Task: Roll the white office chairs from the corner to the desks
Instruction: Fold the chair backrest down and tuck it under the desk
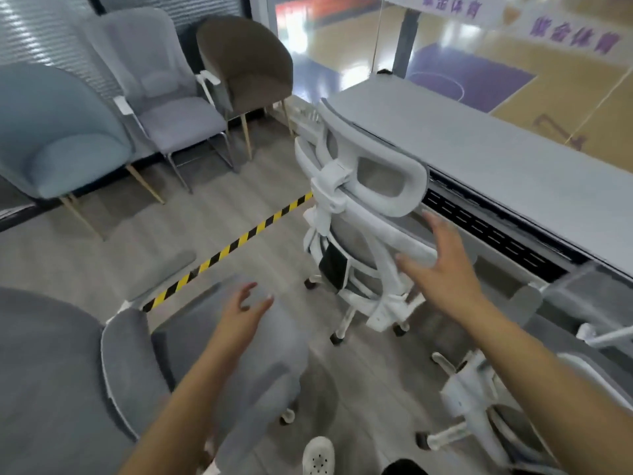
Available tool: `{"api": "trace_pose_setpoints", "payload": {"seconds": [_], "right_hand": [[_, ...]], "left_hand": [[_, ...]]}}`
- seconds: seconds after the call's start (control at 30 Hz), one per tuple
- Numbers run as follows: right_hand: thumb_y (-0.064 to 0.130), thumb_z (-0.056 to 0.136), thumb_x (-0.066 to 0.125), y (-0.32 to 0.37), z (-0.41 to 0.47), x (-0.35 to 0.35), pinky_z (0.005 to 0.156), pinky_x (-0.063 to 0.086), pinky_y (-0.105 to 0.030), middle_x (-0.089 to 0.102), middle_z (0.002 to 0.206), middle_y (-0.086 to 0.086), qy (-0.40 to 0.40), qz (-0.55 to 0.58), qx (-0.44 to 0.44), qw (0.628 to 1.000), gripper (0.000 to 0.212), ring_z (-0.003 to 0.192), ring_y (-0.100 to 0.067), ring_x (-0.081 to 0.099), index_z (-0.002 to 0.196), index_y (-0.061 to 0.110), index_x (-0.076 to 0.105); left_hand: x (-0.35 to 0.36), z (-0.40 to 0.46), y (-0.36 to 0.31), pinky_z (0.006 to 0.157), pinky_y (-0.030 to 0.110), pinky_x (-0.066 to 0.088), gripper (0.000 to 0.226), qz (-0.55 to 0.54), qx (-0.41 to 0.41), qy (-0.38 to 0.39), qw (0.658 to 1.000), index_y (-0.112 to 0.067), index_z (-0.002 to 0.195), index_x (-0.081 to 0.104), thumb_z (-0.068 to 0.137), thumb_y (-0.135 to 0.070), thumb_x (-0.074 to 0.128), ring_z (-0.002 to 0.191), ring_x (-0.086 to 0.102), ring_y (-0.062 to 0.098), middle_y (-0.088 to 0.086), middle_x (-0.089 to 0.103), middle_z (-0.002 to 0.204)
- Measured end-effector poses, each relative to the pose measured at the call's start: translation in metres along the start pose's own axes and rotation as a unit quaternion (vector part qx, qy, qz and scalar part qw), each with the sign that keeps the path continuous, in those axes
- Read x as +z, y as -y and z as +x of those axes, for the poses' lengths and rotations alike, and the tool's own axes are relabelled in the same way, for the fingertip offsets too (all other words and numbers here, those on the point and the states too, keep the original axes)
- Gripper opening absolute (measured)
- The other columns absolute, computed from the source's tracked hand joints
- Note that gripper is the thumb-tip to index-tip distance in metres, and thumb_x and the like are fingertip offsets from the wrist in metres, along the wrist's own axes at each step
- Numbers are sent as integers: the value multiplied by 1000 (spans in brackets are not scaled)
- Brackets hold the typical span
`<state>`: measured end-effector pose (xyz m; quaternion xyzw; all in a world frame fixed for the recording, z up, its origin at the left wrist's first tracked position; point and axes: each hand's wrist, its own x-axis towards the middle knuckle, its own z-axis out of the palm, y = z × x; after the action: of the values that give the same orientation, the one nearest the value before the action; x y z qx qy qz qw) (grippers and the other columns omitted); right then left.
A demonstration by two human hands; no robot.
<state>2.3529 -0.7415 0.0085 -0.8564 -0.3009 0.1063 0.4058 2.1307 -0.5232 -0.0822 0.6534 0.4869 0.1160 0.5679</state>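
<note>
Cut off and blurred parts

The grey chair (68,371) at lower left and the white chair (479,399) at lower right run off the frame; motion blurs the left hand (245,311).

Blue chair (58,138): against my far-left wall.
Grey chair (164,97): beside it.
Brown chair (245,63): beside that.
Striped tape (226,250): crosses floor.
Shoe (318,455): bottom edge.

Both bare forearms reach forward from the bottom of the view. The left hand (245,308) is held palm down with its fingers loosely spread and slightly curled, gripping nothing. The right hand (442,265) is raised higher and farther forward (its arm crossing in from the lower right), fingers splayed wide and thumb out, likewise empty.
</note>
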Motion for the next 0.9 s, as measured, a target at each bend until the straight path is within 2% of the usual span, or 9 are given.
{"api": "trace_pose_setpoints", "payload": {"seconds": [0.2, 0.3, 0.37, 0.43, 0.53, 0.63, 0.8, 0.87, 0.9], "right_hand": [[51, 81, 62, 27, 113, -9, 116, 24, -46, 39, 145, -3, -80, -125, -65, 987, 72, 139, -25, 30, 144, 24, 40], [62, 73, 51, 35, 166, -8, 113, 27, -51, 43, 145, -2, -48, -170, -81, 981, 77, 138, -26, 32, 143, 29, 41], [65, 71, 52, 39, 200, -7, 111, 30, -49, 47, 143, 3, -9, -196, -91, 976, 78, 137, -23, 36, 141, 33, 44], [62, 73, 65, 39, 230, -6, 108, 33, -43, 51, 141, 8, 45, -199, -81, 976, 73, 134, -20, 41, 139, 36, 47], [46, 75, 74, 36, 262, -4, 108, 36, -36, 47, 144, 14, 230, -79, -45, 969, 77, 130, -13, 46, 144, 45, 39], [39, 67, 81, 37, 291, -7, 112, 35, -40, 39, 145, 20, 360, -13, -16, 933, 96, 129, -10, 45, 142, 62, 24], [51, 59, 85, 27, 322, -17, 116, 29, -38, 26, 153, 29, 451, -16, -33, 892, 109, 138, -3, 33, 138, 72, 13], [50, 65, 85, 18, 331, -20, 115, 31, -37, 29, 152, 29, 479, 0, -42, 877, 102, 138, -3, 35, 140, 68, 18], [46, 70, 82, 15, 338, -25, 113, 35, -37, 36, 150, 27, 488, 19, -45, 872, 92, 135, -3, 41, 142, 61, 27]], "left_hand": [[12, 107, -97, 88, 31, 39, 53, -23, 67, 22, 997, -35, 131, 50, 83, -45, 70, 127, 45, 14, -10, 46, 140], [22, 156, -140, 90, 30, 40, 54, 0, 106, 23, 994, -36, 132, 50, 83, -43, 71, 127, 46, 13, -10, 47, 140], [26, 188, -165, 91, 30, 38, 54, 52, 137, 43, 988, -40, 130, 49, 81, -41, 73, 130, 42, 13, -10, 45, 141], [29, 218, -186, 94, 31, 36, 60, 141, 142, 82, 976, -45, 131, 45, 79, -40, 76, 135, 36, 13, -9, 41, 144], [32, 255, -216, 105, 35, 30, 74, 264, 167, 121, 942, -40, 140, 37, 78, -32, 78, 138, 30, 16, -4, 34, 151], [39, 280, -243, 111, 34, 23, 81, 335, 195, 140, 911, -32, 145, 33, 79, -26, 78, 139, 28, 16, -5, 29, 154], [63, 335, -268, 115, 41, 24, 94, 480, 193, 229, 824, -37, 148, 26, 74, -25, 81, 142, 24, 21, -8, 16, 159], [72, 366, -277, 116, 41, 27, 91, 513, 177, 257, 800, -32, 147, 32, 72, -20, 83, 138, 29, 20, -10, 25, 153], [74, 382, -280, 115, 42, 29, 88, 534, 164, 280, 780, -32, 144, 38, 70, -21, 84, 136, 33, 19, -14, 33, 146]]}}
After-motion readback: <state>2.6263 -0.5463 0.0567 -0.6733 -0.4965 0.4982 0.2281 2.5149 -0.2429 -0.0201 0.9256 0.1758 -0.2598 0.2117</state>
